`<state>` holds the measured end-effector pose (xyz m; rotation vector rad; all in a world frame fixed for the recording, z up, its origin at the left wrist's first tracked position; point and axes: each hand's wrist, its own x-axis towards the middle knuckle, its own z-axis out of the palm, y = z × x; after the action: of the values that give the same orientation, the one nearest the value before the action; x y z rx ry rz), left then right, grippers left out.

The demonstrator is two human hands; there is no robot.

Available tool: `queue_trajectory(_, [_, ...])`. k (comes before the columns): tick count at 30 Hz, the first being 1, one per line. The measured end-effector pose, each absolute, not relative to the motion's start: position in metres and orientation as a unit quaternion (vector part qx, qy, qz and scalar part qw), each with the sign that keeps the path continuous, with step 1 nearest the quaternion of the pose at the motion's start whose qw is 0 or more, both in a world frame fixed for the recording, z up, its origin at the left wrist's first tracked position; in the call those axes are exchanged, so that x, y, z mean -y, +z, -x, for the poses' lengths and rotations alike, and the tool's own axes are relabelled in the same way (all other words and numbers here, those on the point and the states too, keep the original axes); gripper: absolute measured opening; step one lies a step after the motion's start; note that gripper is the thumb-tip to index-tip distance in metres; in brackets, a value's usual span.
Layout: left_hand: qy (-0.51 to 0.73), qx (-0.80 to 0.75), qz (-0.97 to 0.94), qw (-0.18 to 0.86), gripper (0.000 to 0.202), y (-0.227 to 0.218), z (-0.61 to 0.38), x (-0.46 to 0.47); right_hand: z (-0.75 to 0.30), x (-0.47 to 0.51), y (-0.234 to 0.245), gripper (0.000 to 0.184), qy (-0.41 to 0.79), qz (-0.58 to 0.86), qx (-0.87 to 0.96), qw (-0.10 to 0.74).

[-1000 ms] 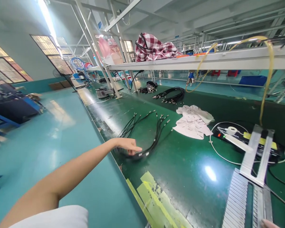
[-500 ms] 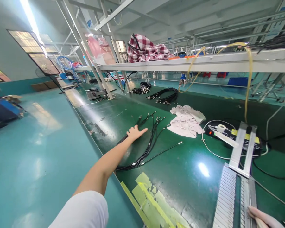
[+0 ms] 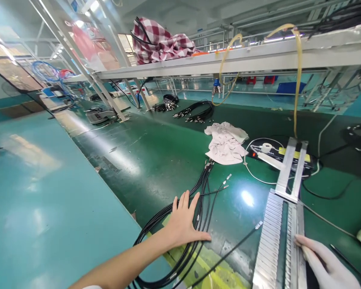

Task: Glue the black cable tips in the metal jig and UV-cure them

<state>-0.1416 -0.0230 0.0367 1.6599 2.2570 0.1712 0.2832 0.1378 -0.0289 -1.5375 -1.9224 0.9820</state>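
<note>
My left hand (image 3: 183, 222) lies flat, fingers spread, on a bundle of black cables with metal ends (image 3: 198, 196) near the front edge of the green conveyor belt (image 3: 156, 156). The bundle curves under my palm and runs toward a crumpled white cloth (image 3: 225, 142). One loose cable (image 3: 228, 252) lies to the right of my hand. My right hand (image 3: 325, 265), in a pale glove, rests on the lower end of a ribbed metal comb fixture (image 3: 276, 233); whether it grips anything is unclear.
Yellow tape patches (image 3: 216, 265) mark the belt under my arm. A power strip (image 3: 289, 154) with white cord sits behind the fixture. More cable bundles (image 3: 195, 112) lie farther back. A checked cloth (image 3: 159, 40) sits on the overhead shelf (image 3: 258, 56). Teal floor (image 3: 42, 192) is left.
My left hand has dragged the cable bundle back along the belt toward me, near the yellow tape. My right hand has come further into view on the fixture.
</note>
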Motion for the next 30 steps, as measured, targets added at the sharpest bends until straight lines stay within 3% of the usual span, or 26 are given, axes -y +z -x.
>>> queue_trajectory(6, [0.04,-0.783,-0.598,0.165,0.141,0.06,0.088,0.023,-0.282,-0.137,-0.033,0.039,0.378,0.562,0.688,0.262])
queue_trajectory(11, [0.025,-0.711,-0.671,0.212,0.143,0.052,0.034,0.045,-0.278,-0.138,-0.029,0.035,0.379,0.54,0.698,0.279])
queue_trajectory(13, [0.028,-0.692,-0.694,0.197,0.129,0.048,0.028,0.048,-0.276,-0.137,-0.026,0.033,0.379,0.533,0.699,0.289])
queue_trajectory(18, [0.008,-0.711,-0.691,0.133,0.069,0.048,0.086,0.044,-0.275,-0.136,-0.022,0.031,0.379,0.525,0.706,0.287])
queue_trajectory(22, [-0.083,-0.776,-0.621,0.075,0.054,0.05,0.169,0.036,-0.276,-0.137,-0.021,0.029,0.378,0.517,0.711,0.291])
queue_trajectory(26, [-0.098,-0.789,-0.603,0.072,0.024,0.057,0.218,0.038,-0.27,-0.134,-0.016,0.031,0.339,0.501,0.733,0.311])
queue_trajectory(30, [0.005,-0.753,-0.655,0.055,0.016,0.076,0.222,0.052,-0.252,-0.124,-0.009,0.059,0.182,0.539,0.775,0.277])
